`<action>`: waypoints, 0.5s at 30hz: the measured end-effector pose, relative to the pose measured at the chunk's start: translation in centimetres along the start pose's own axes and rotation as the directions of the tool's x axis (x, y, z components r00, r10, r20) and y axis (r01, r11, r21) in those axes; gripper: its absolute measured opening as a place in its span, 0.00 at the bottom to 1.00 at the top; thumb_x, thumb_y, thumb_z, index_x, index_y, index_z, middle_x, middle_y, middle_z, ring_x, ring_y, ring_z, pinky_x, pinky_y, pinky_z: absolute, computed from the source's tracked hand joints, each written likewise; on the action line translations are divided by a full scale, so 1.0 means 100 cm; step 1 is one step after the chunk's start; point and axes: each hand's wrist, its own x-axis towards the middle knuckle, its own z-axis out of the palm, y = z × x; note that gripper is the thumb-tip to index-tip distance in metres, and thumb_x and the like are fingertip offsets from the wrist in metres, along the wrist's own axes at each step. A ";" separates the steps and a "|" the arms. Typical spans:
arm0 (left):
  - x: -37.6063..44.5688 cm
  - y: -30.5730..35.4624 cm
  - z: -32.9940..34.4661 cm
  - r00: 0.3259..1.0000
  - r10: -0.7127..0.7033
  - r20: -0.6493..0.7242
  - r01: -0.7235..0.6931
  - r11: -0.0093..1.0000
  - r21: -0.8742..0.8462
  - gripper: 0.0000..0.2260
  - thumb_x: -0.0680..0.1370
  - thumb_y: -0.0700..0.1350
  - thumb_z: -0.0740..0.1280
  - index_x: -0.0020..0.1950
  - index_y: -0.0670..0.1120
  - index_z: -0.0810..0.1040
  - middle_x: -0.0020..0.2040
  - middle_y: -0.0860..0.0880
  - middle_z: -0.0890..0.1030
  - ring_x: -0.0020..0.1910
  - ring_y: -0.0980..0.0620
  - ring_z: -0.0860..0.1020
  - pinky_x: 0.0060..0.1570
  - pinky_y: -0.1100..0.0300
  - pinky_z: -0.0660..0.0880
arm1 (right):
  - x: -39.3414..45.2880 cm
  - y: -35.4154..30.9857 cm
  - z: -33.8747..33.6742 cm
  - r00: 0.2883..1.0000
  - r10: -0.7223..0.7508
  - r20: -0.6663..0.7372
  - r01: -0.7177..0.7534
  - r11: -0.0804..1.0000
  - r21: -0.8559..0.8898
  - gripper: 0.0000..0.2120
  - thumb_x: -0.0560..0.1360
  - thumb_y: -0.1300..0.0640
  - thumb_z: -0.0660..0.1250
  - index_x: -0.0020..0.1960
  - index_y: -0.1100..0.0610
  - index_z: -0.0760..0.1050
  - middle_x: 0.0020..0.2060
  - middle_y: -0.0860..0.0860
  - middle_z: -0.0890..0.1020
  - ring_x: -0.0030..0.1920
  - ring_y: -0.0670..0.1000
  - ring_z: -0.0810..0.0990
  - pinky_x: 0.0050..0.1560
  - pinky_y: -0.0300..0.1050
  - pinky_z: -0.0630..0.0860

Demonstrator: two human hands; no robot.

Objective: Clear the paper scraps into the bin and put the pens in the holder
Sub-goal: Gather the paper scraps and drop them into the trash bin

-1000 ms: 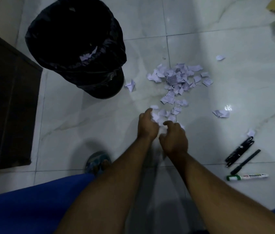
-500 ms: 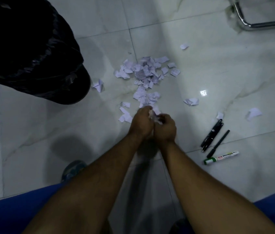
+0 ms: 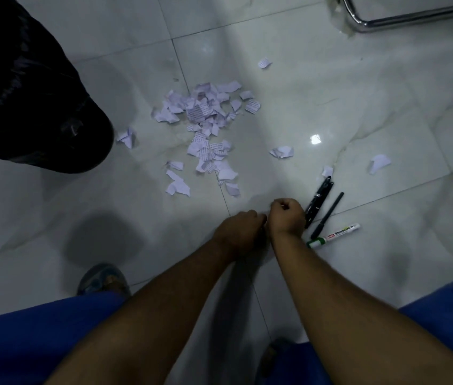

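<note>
Both hands had drawn back from the paper: a second before, they had been down at the near edge of the scatter, gathering pieces, and half a second before they were bunched together over a few white bits. Now the left hand [image 3: 240,227] and right hand [image 3: 288,216] sat side by side, touching, nearer the body, at about five o'clock from the main heap of paper scraps [image 3: 206,112]. Each hand's fingers were curled into a fist; whatever lay inside was hidden, so I could not tell for certain that scraps were held, though the earlier gathering made it likely.

Most of the scraps remained on the tiled floor [image 3: 331,107], with loose strays at twelve o'clock, three o'clock and nine o'clock of the heap. The bin [image 3: 25,101], lined in black, stood at nine o'clock from the heap, well apart from the hands.

Three dark pens [image 3: 321,198] and a whiteboard marker [image 3: 333,236] lay untouched just beside the right hand, at its three to four o'clock. No holder was in view. A metal chair leg [image 3: 414,16] crossed the far corner at one o'clock.

Judged from this, only a small handful had been collected, the carry to the bin was the step in hand, and the pens were not yet begun.
</note>
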 end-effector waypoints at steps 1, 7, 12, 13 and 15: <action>0.006 -0.002 -0.002 1.000 -0.020 -0.022 0.020 1.000 0.011 0.10 0.78 0.48 0.65 0.52 0.42 0.74 0.49 0.40 0.77 0.47 0.39 0.76 0.44 0.48 0.72 | 0.002 -0.004 0.000 1.000 -0.015 -0.001 0.015 1.000 -0.015 0.06 0.75 0.58 0.66 0.48 0.57 0.81 0.47 0.55 0.84 0.48 0.56 0.80 0.45 0.39 0.69; 0.052 0.001 -0.036 0.902 -0.351 -0.253 0.335 0.936 -0.104 0.05 0.74 0.36 0.62 0.48 0.41 0.75 0.47 0.39 0.80 0.46 0.39 0.78 0.43 0.50 0.73 | 0.005 -0.037 0.002 1.000 -0.008 0.010 0.008 1.000 -0.009 0.07 0.76 0.56 0.64 0.48 0.55 0.81 0.49 0.53 0.84 0.51 0.57 0.80 0.44 0.39 0.67; 0.058 0.026 -0.059 0.925 -0.324 -0.198 0.315 0.946 -0.076 0.06 0.73 0.38 0.63 0.48 0.44 0.77 0.47 0.43 0.82 0.47 0.41 0.80 0.43 0.54 0.75 | 0.014 -0.088 -0.009 0.998 0.003 0.056 -0.006 0.998 0.062 0.11 0.75 0.56 0.61 0.51 0.55 0.81 0.49 0.52 0.84 0.49 0.55 0.82 0.46 0.42 0.77; 0.057 0.028 -0.063 0.929 -0.316 -0.194 0.306 0.949 -0.078 0.07 0.73 0.39 0.64 0.50 0.45 0.77 0.49 0.44 0.82 0.49 0.42 0.80 0.44 0.54 0.75 | 0.017 -0.097 -0.013 0.998 -0.029 0.063 0.025 0.998 0.064 0.11 0.76 0.56 0.61 0.51 0.55 0.81 0.48 0.51 0.84 0.47 0.54 0.81 0.41 0.40 0.76; 0.057 0.031 -0.067 0.944 -0.285 -0.168 0.279 0.959 -0.058 0.11 0.74 0.42 0.66 0.56 0.45 0.77 0.53 0.44 0.81 0.52 0.42 0.79 0.47 0.54 0.75 | 0.023 -0.109 -0.023 0.993 -0.089 0.075 0.085 0.995 0.058 0.10 0.76 0.56 0.62 0.51 0.54 0.81 0.48 0.49 0.84 0.43 0.50 0.77 0.36 0.37 0.70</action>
